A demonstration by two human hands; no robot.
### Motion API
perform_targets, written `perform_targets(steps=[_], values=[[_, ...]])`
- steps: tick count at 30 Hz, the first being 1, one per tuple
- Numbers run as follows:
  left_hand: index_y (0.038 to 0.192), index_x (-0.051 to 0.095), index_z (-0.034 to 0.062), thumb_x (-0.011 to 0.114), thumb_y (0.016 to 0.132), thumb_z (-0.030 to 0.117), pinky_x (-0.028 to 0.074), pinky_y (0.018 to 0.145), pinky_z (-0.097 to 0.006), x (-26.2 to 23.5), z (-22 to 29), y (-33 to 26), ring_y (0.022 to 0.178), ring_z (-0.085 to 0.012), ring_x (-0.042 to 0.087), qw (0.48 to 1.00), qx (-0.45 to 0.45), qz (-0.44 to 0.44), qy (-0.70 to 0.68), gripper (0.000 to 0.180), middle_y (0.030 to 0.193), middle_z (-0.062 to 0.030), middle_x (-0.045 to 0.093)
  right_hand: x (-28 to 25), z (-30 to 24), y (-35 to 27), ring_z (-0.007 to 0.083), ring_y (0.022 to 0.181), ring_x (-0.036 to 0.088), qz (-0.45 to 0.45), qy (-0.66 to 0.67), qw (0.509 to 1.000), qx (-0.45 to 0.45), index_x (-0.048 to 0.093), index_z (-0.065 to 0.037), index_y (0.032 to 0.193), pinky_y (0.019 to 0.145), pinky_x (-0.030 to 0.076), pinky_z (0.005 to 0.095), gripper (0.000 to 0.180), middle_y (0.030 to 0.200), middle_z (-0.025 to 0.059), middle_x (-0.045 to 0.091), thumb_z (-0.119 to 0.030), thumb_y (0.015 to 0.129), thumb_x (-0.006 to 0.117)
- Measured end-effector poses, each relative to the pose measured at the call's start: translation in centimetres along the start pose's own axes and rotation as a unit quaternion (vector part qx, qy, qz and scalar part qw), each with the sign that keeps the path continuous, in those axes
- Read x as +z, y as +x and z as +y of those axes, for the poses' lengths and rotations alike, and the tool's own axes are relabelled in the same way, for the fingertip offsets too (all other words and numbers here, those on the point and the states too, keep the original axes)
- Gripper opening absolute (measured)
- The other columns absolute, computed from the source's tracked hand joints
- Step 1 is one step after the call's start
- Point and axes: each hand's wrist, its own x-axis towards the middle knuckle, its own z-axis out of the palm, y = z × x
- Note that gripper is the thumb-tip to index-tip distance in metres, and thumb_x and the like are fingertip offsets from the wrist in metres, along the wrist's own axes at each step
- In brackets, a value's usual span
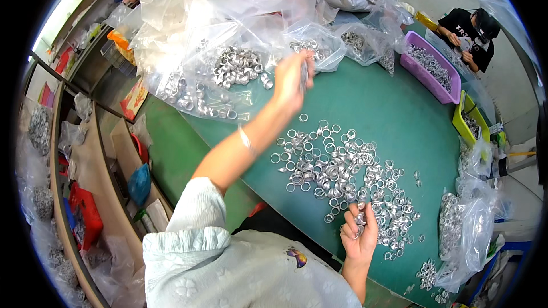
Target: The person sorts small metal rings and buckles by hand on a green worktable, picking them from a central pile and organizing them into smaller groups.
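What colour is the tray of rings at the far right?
The tray is purple, seen from the head view.

Pale blue textured short-sleeved top, small butterfly motif, thin wrist bracelet (246,140)

bare green table (377,108) between ring pile (342,177) and purple tray (431,68), plastic bags (228,40) crowding far edge

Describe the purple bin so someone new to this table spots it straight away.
Start at the green table and follow it to its far right edge, past the loose pile of metal rings. The purple bin sits there, long, rectangular and holding metal rings. The neighbouring yellow-green bin is nearer and smaller; only this one is purple.
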Motion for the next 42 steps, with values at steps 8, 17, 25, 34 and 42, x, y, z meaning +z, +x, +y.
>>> perform_targets(steps=[8,17,25,34,42], values=[[0.093,0.065,-0.0028,0.045,0.089,0.033,0.045,0.078,-0.033,-1.0,-0.9,13.6,0.084,-0.0215,0.059,0.891,0.17,0.039,0.419,0.041,0.093,-0.0143,0.064,-0.8,-0.9,0.4,0.01,0.055,0.036,0.018,0.121,0.992,0.038,0.054,-0.004,0.088,0.034,0.028,0.0206,0.026,0.085,0.007,0.046,-0.028,0.091,0.046],[0.096,0.063,-0.0036,0.052,0.089,0.014,0.042,0.081,-0.023,2.0,0.4,-0.7,0.088,-0.0105,0.056,0.903,0.23,-0.114,0.345,0.022,0.092,-0.0061,0.064,-2.4,-8.6,-1.4,0.0127,0.066,0.046,0.074,0.138,0.988,-0.002,0.052,0.001,0.093,0.037,0.032,0.0201,0.022,0.084,0.0097,0.053,-0.021,0.089,0.046],[0.089,0.062,-0.0029,0.054,0.081,0.0,0.043,0.079,-0.027,-0.6,-2.1,-12.2,0.088,-0.0182,0.056,0.875,0.096,-0.252,0.402,0.013,0.092,-0.0099,0.06,-3.2,-30.9,-1.0,0.0141,0.058,0.044,-0.008,0.055,0.96,-0.274,0.049,0.003,0.093,0.04,0.033,0.0224,0.028,0.075,0.0115,0.051,-0.022,0.092,0.037],[0.091,0.06,-0.0055,0.049,0.084,-0.006,0.044,0.077,-0.024,-3.5,-3.8,-14.5,0.085,-0.0147,0.057,0.899,-0.003,-0.214,0.381,0.013,0.093,-0.0099,0.057,1.4,-30.6,6.4,0.0254,0.08,0.056,-0.016,0.022,0.925,-0.379,0.05,0.003,0.109,0.058,0.047,0.0292,0.037,0.098,0.0174,0.058,-0.023,0.092,0.03],[0.091,0.059,-0.0063,0.049,0.084,-0.006,0.044,0.075,-0.024,-2.7,-4.9,-13.6,0.082,-0.0142,0.056,0.896,-0.017,-0.213,0.389,0.012,0.089,-0.0095,0.057,1.1,-25.7,5.1,0.0128,0.055,0.044,-0.089,-0.103,0.94,-0.314,0.056,0.001,0.101,0.034,0.026,0.0203,0.041,0.086,0.0106,0.056,-0.035,0.093,0.037]])
